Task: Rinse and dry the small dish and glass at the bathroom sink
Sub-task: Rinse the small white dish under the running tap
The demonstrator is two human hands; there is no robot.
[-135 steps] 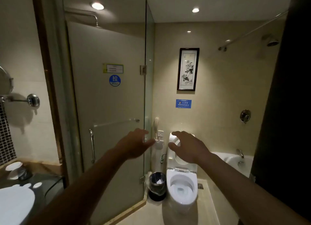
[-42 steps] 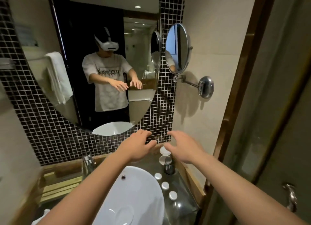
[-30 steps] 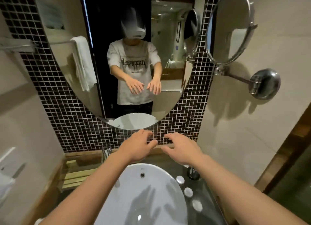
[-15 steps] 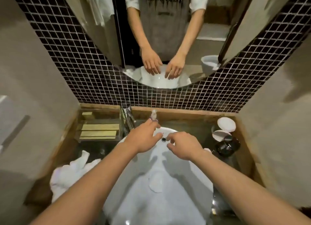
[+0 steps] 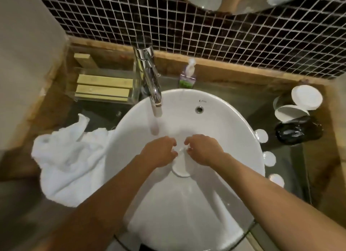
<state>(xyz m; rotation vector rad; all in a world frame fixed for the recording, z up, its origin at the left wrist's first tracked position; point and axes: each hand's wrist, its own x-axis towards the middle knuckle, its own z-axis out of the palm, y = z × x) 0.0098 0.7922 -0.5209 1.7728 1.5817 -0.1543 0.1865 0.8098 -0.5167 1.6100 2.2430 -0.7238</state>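
Note:
The white round sink (image 5: pixel 234 123) fills the middle of the view. A chrome faucet (image 5: pixel 149 82) reaches over its back left rim, and a pale stream of water (image 5: pixel 154 126) falls from the spout. My left hand (image 5: pixel 159 153) and my right hand (image 5: pixel 204 150) hover close together over the drain plug (image 5: pixel 180 169), fingers curled and apart, holding nothing. On the counter at the back right stands a glass with a white round cover (image 5: pixel 307 98). A small white dish (image 5: pixel 291 113) sits tilted beside it, out of reach of both hands.
A crumpled white towel (image 5: pixel 69 157) lies on the counter left of the sink. Behind it is a clear tray with wooden boxes (image 5: pixel 103 87). A tissue pack (image 5: pixel 187 80) stands behind the basin. A black glossy object (image 5: pixel 297 131) and three white caps (image 5: pixel 269 158) sit to the right.
My view has tilted down from the mirror onto the basin. Both hands have dropped lower into the sink, over the drain. Water now shows under the spout.

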